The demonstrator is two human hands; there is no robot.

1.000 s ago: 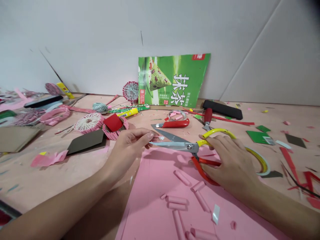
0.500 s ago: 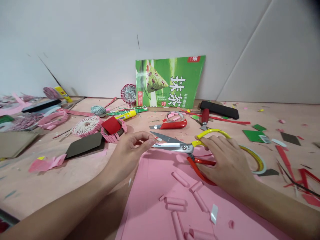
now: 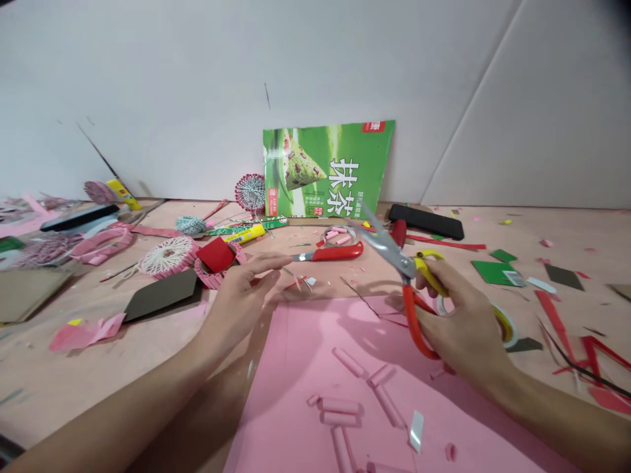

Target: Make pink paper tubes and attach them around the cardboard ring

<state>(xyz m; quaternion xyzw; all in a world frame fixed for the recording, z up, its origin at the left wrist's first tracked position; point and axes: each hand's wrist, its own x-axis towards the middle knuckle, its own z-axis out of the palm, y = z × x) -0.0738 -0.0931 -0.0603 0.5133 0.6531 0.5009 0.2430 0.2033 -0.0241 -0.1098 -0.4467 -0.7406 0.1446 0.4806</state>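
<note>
Right fingers [image 3: 446,274] hold scissors [image 3: 406,266]; left fingers [image 3: 269,261] stand slightly apart near the red knife [image 3: 338,252].

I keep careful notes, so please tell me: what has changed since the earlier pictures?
The right hand drew the scissors rightward, away from the left hand, and tilted them upward; the left hand's pinch opened. The pink rolls and red knife stayed put.

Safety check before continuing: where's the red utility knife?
In the head view, the red utility knife lies near the centre, just right of the left hand and in front of the green packaging.
</note>
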